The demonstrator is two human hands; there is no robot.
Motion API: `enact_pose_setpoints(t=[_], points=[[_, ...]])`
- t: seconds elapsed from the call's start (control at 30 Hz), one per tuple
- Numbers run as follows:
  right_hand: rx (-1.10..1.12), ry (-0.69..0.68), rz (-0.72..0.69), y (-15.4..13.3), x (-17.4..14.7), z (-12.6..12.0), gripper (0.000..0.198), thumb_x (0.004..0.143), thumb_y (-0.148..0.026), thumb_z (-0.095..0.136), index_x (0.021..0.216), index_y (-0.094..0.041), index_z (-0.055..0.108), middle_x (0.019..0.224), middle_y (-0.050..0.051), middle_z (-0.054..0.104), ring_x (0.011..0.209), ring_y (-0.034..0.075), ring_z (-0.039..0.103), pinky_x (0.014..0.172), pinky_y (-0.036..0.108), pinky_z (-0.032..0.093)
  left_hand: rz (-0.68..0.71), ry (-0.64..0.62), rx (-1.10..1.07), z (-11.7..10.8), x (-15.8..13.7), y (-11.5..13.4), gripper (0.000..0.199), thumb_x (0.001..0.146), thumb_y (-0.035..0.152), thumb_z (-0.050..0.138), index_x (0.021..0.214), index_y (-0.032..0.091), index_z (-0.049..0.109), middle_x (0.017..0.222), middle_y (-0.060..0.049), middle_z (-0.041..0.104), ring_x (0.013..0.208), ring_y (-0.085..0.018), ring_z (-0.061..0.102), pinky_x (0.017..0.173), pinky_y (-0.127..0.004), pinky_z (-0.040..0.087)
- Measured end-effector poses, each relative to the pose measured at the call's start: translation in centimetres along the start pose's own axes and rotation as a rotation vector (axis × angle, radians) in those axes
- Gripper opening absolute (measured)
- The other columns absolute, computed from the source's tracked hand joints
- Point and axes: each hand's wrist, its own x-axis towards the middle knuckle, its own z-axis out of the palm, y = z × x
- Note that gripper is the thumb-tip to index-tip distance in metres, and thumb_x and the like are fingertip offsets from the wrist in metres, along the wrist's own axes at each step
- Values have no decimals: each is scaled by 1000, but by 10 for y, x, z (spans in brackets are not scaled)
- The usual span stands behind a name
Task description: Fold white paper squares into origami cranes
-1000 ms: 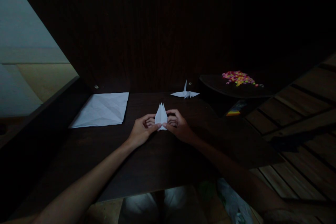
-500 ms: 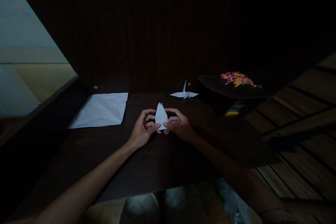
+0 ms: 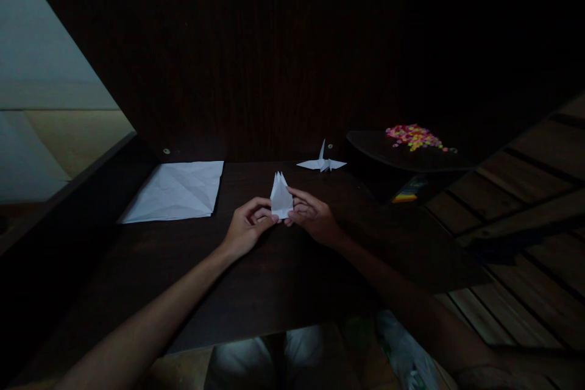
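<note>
A small piece of folded white paper (image 3: 281, 197) stands upright between my two hands, its pointed tips facing up and away from me. My left hand (image 3: 249, 223) pinches its lower left corner, thumb in front and curled fingers behind. On the other side, my right hand (image 3: 315, 217) grips the lower right edge, with the thumb low and the index finger along the upper right side. Behind my hands, a finished white paper crane (image 3: 322, 164) rests near the back panel. To the left lie creased white paper sheets (image 3: 178, 192) in a flat stack.
Colourful small pieces (image 3: 415, 137) are heaped on a rounded dark shelf (image 3: 365, 145) at the right. Beneath that shelf is a yellow-edged item (image 3: 404, 198). A dark side board (image 3: 68, 207) borders the desk (image 3: 219, 292) on the left, and a tall panel (image 3: 256, 61) rises behind.
The folded paper has turned and its tips have spread apart and risen slightly. My right index finger has shifted onto its upper right edge. My left fingers have drawn lower.
</note>
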Motion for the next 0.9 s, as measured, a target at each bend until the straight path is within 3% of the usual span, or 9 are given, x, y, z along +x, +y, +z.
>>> enact_pose_setpoints(t=[0.17, 0.37, 0.5, 0.63, 0.8, 0.9], points=[[-81, -37, -53, -2, 0, -3, 28, 77, -43, 67, 93, -21, 73, 90, 5, 62, 74, 16, 62, 69, 32, 54, 8, 31, 14, -2, 1, 0, 27, 65, 30, 78, 86, 15, 70, 81, -5, 72, 77, -20, 68, 77, -34, 53], [-187, -39, -76, -8, 1, -10, 25, 81, -43, 63, 87, -22, 76, 82, 4, 63, 79, 18, 58, 75, 34, 48, -22, 49, -21, -2, 0, 1, 15, 71, 27, 69, 80, 16, 74, 90, -6, 71, 85, -20, 65, 76, -31, 52], [-221, 20, -51, -9, 0, -5, 27, 80, -44, 63, 82, -21, 76, 79, 4, 62, 76, 17, 58, 71, 32, 49, -7, 77, 45, 1, -1, 2, 19, 73, 33, 71, 78, 15, 73, 82, -5, 70, 78, -18, 64, 70, -29, 51], [-163, 80, -2, -3, -2, 1, 32, 73, -41, 71, 97, -20, 72, 82, 3, 63, 74, 14, 59, 67, 27, 50, 5, 61, 63, 3, 0, 2, 28, 66, 32, 79, 85, 14, 69, 70, -2, 67, 64, -13, 61, 61, -24, 48], [-135, 69, -11, 0, -3, 3, 43, 73, -36, 72, 112, -21, 63, 74, -1, 57, 65, 11, 56, 63, 25, 50, 33, 48, 93, 2, -1, 3, 30, 68, 30, 78, 90, 14, 67, 70, -2, 66, 61, -11, 59, 57, -22, 46], [-91, 85, -15, -3, -3, 4, 64, 72, -32, 73, 131, -24, 47, 74, -3, 57, 65, 11, 57, 63, 25, 49, 41, 23, 83, 4, -2, 6, 39, 71, 28, 76, 105, 14, 63, 79, -3, 65, 65, -11, 60, 61, -22, 48]])
